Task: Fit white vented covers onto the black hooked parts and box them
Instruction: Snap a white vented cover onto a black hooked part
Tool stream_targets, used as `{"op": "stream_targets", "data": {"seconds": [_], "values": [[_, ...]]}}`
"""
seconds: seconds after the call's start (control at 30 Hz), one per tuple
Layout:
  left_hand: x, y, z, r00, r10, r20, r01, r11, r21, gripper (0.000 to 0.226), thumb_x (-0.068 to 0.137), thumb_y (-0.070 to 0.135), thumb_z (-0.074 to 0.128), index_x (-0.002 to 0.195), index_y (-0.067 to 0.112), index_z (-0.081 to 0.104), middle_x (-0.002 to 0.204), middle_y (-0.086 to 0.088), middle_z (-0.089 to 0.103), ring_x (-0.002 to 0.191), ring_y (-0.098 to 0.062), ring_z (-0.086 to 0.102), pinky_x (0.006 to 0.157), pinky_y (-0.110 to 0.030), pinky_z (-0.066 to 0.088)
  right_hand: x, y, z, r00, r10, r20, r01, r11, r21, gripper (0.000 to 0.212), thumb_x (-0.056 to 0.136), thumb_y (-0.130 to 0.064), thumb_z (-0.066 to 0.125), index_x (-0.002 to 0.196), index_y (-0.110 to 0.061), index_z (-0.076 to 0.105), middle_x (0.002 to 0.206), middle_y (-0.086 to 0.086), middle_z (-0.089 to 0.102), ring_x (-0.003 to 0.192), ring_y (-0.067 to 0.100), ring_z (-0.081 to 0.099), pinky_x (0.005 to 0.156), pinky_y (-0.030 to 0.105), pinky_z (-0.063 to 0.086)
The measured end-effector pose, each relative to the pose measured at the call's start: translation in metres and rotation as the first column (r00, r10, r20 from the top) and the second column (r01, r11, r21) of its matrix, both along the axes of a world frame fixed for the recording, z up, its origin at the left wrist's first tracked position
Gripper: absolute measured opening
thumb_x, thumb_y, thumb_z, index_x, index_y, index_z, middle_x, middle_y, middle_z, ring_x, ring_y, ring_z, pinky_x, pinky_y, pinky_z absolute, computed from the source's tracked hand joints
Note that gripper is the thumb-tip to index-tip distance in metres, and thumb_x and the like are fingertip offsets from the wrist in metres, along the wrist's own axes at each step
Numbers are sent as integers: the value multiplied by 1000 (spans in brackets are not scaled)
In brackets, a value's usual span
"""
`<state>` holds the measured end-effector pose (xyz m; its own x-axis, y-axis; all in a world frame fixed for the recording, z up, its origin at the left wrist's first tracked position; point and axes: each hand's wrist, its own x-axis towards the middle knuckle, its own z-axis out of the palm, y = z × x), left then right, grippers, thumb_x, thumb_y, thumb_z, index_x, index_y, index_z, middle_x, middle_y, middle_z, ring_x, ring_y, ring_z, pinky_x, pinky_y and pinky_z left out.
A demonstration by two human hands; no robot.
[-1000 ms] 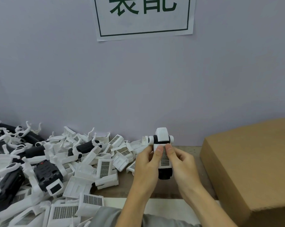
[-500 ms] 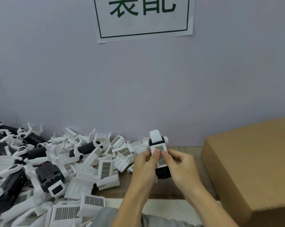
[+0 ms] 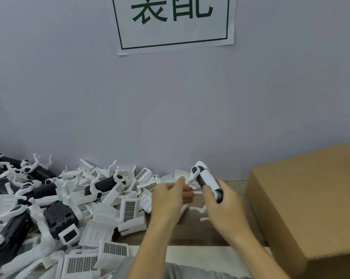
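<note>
From the head view, the person's right hand [image 3: 223, 208] curls around an assembled part [image 3: 207, 181], a black body with a white cover on it, held tilted above the table [image 3: 192, 232] with its hooked end pointing up toward the wall. The left hand [image 3: 167, 200] sits just beside it, fingers bent toward the thumb; whether it pinches the thin white hook at the part's upper end or holds nothing, I cannot tell through the blur. To the right stands a cardboard box [image 3: 311, 214], near the right hand, and what lies inside it is hidden from here. To the left spreads a large heap of loose white vented covers [image 3: 128, 208] mixed with black hooked parts [image 3: 59, 218], several of them plainly uncovered. A paper sign [image 3: 174, 23] with green characters hangs on the wall above. By my judgement this one piece looks fitted and is about ready to go into the box, though it has not been boxed yet. With so many covers and black parts left in the heap, the job as a whole appears far from finished.
</note>
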<state>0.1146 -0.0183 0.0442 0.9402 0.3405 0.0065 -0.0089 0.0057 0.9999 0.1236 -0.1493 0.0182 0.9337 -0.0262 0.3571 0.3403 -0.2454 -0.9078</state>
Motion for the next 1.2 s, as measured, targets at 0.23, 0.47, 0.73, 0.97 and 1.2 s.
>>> {"op": "stream_targets", "data": {"seconds": [0.23,0.47,0.73,0.97,1.2], "values": [[-6,25,7,993,-20,117,43,979,-198,21,101,31,53,111,23,69,110,-2,69,100,-25,67,88,-44,56,0,-21,24,833,459,-308,-124,699,704,33,88,-23,47,85,3,68,71,23,61,50,24,46,42,29,41],[-6,30,4,951,-217,218,276,915,-293,25,91,24,68,114,19,75,107,-12,74,92,-26,74,73,-35,60,-5,-20,21,638,717,-280,-310,572,759,47,76,-35,59,99,3,74,79,25,58,57,28,54,46,30,45],[-2,38,-2,970,-42,239,102,964,-247,23,94,9,66,99,28,79,105,-8,76,105,-26,71,89,-45,56,-9,-24,26,824,400,-401,-418,907,46,19,100,-25,54,108,-19,70,97,2,72,85,19,71,79,43,60],[-10,29,4,922,-111,370,167,978,-122,32,90,3,68,97,33,80,91,0,75,96,-26,71,91,-49,56,-18,-28,30,975,174,-138,-211,919,-334,37,94,-13,65,119,-39,64,111,-24,69,108,2,63,95,39,55],[-15,22,12,901,-183,394,229,971,-73,33,65,33,83,97,33,79,96,-1,78,91,-17,74,80,-27,58,-17,-27,26,947,195,-256,-288,870,-401,24,96,-16,63,108,-37,65,104,-15,71,97,6,66,91,37,56]]}}
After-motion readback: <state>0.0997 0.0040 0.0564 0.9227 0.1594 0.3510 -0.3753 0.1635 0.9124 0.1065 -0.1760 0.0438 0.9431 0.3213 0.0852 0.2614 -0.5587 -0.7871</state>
